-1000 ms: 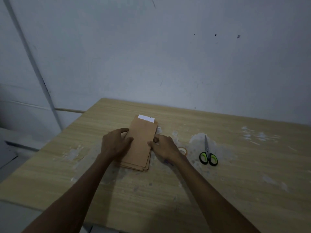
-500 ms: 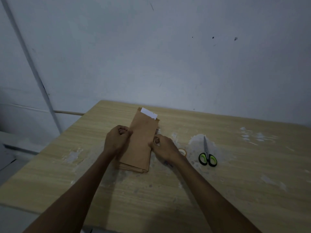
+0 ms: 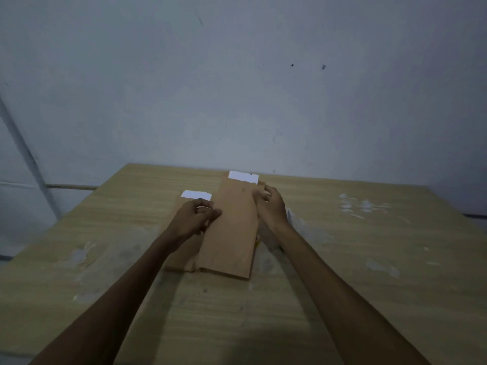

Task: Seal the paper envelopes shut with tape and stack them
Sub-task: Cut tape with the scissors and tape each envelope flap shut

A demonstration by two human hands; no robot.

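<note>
Surface: a pale wood-grain table [image 3: 342, 299] with whitish scuffed patches stood against a blank grey wall [image 3: 237, 88]; the light was dim.
Landmark: the top envelope [image 3: 232, 230], brown paper, lay lengthwise in the middle of the table, its near end toward the person.
Left hand: the left hand [image 3: 193, 218] pinched the top envelope's left edge with curled fingers and thumb.
Right hand: the right hand [image 3: 271, 206] gripped its right edge, nearer the far end, fingers curled over the paper.
Under it: the lower stack [image 3: 181, 259] jutted out to the left of the top envelope, a white slip [image 3: 196, 194] showing at its far end.
Far end: a white insert [image 3: 243, 177] protruded from the top envelope's open mouth; no tape showed on it.
Risk, drag: the upper sheet probably rubbed on the stack; sliding it could skew the envelopes beneath.
Risk, insert: tilting the open mouth might let the insert slip further out.
Risk, seal: the tape was not visible here; taping over a protruding insert would likely leave the mouth badly closed.
</note>
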